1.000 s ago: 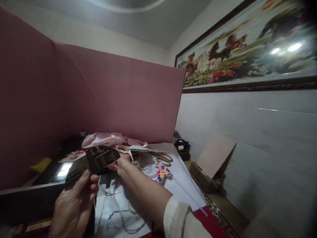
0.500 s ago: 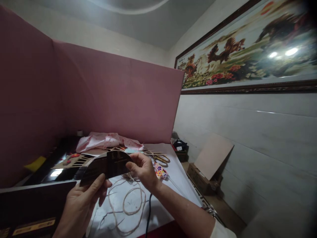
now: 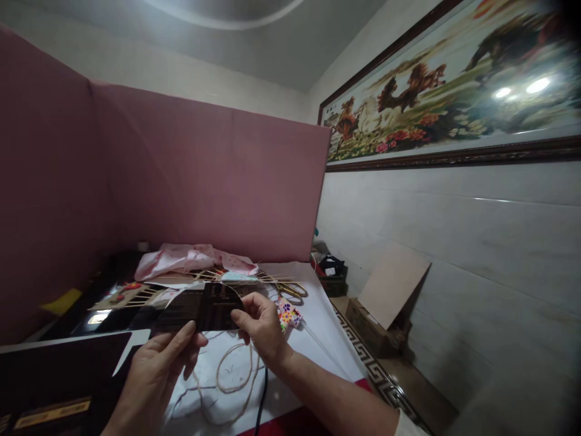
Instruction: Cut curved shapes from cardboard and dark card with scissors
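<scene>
Between my two hands is a dark piece of printed card with a curved edge, held up over the table. My left hand pinches its lower left side, thumb on top. My right hand grips the right end between thumb and fingers. Beneath the hands, a loop of twine lies on the white tabletop. Just beyond my right hand are a flower-patterned piece and scissors with gold-coloured handles.
Pink fabric lies at the back, near thin sticks. A large black printed sheet is at the left front. Pink panels wall off the back and left. A cardboard box stands on the floor at right.
The card has turned to face me more and sits slightly lower, its curved edge now toward the right. Both hands keep hold of it. The view has shifted slightly.
</scene>
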The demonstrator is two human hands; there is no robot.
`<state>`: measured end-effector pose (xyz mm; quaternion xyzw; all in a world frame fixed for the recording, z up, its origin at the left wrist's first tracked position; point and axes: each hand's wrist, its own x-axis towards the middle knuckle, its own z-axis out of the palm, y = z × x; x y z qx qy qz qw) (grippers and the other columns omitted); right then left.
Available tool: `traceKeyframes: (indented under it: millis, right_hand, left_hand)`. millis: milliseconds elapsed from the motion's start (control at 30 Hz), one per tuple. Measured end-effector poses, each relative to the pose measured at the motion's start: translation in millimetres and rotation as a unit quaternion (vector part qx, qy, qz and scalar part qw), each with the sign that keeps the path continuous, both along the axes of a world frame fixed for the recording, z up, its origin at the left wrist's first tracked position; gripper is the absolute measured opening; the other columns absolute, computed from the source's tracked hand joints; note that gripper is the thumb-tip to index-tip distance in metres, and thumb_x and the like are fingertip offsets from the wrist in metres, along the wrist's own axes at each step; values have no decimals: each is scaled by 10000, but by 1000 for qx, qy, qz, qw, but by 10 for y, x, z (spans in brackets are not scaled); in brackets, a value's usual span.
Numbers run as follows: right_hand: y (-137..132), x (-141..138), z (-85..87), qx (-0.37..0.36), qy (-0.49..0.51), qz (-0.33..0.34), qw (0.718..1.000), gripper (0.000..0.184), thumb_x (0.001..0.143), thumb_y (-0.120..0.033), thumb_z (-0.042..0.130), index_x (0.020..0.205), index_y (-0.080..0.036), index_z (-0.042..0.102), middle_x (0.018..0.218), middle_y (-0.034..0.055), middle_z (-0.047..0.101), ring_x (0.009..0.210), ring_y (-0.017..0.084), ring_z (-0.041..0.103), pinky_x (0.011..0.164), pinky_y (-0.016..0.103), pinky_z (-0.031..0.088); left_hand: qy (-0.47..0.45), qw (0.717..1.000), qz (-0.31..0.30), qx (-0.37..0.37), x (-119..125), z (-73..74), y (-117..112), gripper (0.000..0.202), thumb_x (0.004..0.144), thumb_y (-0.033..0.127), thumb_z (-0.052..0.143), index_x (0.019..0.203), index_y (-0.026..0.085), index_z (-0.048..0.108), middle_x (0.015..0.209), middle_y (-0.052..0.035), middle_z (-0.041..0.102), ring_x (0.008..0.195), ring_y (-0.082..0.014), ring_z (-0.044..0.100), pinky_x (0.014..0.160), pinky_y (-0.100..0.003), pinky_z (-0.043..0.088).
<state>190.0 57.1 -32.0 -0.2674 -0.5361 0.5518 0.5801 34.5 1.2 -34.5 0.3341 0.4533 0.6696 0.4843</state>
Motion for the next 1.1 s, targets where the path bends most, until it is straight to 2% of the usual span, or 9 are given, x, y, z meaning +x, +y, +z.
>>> traceKeyframes:
  millis: [133,267,367,733,833,933,1033,1100]
  right_hand:
    - [13,-11,-53,-6,0,10,1000,285,656,-361,729,725,-175,524,525,-85,521,336,31,407,290,140,289]
    - [38,-32,-113,-22,-12,35,999,411,686,-523,715,772,-171,521,518,-35,602,318,61,452,268,148,294]
    - [48,-51,-152,-35,-18,42,998,458,683,-574,711,776,-170,515,486,-15,617,310,73,466,274,148,309]
    - [-37,-91,-144,-32,1,8,999,319,676,-396,751,794,-162,569,570,-16,641,388,65,477,346,163,357]
    - [-55,-103,-132,-27,12,11,999,365,603,-370,815,806,-159,596,595,-32,627,434,69,493,381,174,394]
    - [-33,-97,-144,-36,24,18,999,481,592,-523,815,806,-152,597,625,-15,632,454,77,517,386,181,405]
    - [9,-78,-164,-56,31,26,998,596,690,-735,637,782,-150,572,563,4,624,373,69,467,326,177,332]
    - [27,-67,-162,-64,34,34,997,621,693,-768,610,780,-156,559,511,-11,605,315,59,408,296,177,284]
  left_hand:
    - [-14,1000,15,-6,15,-1,10,412,444,450,900,611,124,709,585,-83,690,497,-115,518,438,-206,434]
    - [-32,999,36,-8,14,13,46,445,382,443,917,598,117,704,573,-87,694,478,-115,527,422,-204,431]
    - [-45,998,46,-6,16,28,59,444,349,419,926,583,118,700,567,-84,694,477,-118,534,410,-202,432]
    - [-69,997,38,11,17,4,45,365,407,344,926,602,127,706,588,-77,698,526,-124,562,466,-192,485]
    - [-79,996,42,10,7,18,46,391,378,368,931,581,127,701,585,-70,693,532,-117,563,475,-182,489]
    - [-84,996,43,1,-1,51,39,412,381,383,929,598,105,714,570,-54,672,505,-94,543,451,-160,468]
    - [-87,995,43,-6,-6,72,37,441,364,386,933,617,92,723,584,-52,673,495,-84,540,450,-152,467]
    - [-87,995,45,-10,-5,73,42,455,336,385,939,602,90,718,588,-60,679,497,-87,546,461,-156,478]
